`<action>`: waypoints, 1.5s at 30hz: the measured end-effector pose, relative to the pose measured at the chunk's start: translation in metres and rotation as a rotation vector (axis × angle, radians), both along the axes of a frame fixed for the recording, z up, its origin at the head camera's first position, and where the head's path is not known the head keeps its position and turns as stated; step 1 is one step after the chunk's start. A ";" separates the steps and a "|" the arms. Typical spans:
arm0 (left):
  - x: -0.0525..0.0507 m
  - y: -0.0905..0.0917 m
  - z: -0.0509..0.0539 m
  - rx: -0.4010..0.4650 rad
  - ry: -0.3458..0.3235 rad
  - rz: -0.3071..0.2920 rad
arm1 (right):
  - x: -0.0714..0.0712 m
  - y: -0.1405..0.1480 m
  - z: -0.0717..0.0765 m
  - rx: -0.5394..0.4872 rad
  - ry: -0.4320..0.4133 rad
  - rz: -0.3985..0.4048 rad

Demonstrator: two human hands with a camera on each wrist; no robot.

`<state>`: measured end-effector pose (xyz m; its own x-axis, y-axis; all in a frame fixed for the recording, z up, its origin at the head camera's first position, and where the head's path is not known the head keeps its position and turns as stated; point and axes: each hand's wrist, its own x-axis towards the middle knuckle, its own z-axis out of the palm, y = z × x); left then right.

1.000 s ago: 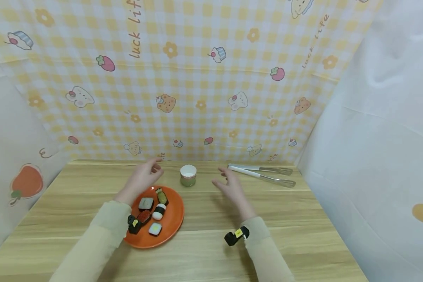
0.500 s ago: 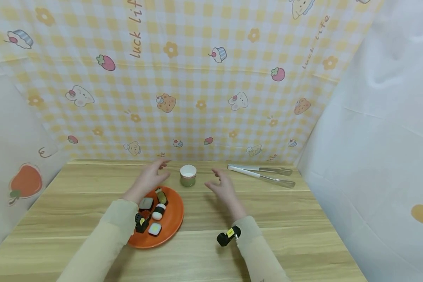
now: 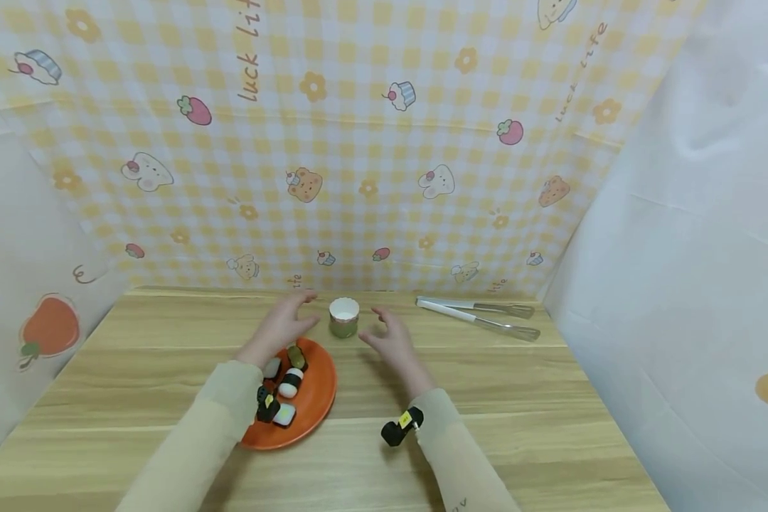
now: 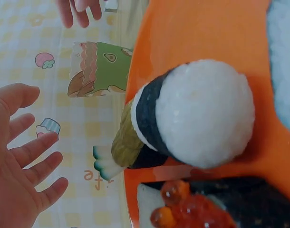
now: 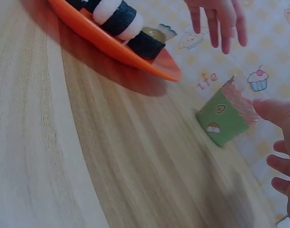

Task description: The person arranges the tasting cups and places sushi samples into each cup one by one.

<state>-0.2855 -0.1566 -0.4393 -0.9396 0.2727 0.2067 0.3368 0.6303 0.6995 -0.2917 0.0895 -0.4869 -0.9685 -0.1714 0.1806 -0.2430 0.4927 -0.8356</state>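
Observation:
A small green cup with a white inside [image 3: 343, 318] stands near the table's back edge, between the two hands. Just left of it is my left hand [image 3: 281, 328], fingers spread and holding nothing, above the far edge of the orange plate [image 3: 323, 387]. My right hand [image 3: 393, 345] is to the right of the cup, fingers apart and empty. Neither hand touches the cup. In the right wrist view the cup [image 5: 223, 116] stands upright on the wood, with the thumb near its rim. The left wrist view shows the cup [image 4: 109, 66] beyond the left fingers [image 4: 40, 154].
Sushi pieces lie on the plate, among them a white one with a black band [image 3: 291, 382] and a square one [image 3: 284, 414]. White-handled metal tongs [image 3: 448, 310] lie at the back right. A patterned cloth [image 3: 358, 142] hangs behind the table [image 3: 518, 419].
Both hands have moved inward toward the cup, the left hand rightward and the right hand leftward. The cup, plate and tongs stay in place on the table.

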 end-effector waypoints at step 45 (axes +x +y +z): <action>-0.010 0.038 -0.011 -0.041 -0.057 -0.043 | -0.015 -0.031 -0.012 -0.044 -0.093 0.085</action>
<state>-0.2951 -0.1189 -0.4507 -0.9368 0.3202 0.1412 0.3246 0.6445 0.6922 -0.3068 0.0581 -0.4987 -0.9637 -0.2479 0.0996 -0.2028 0.4360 -0.8768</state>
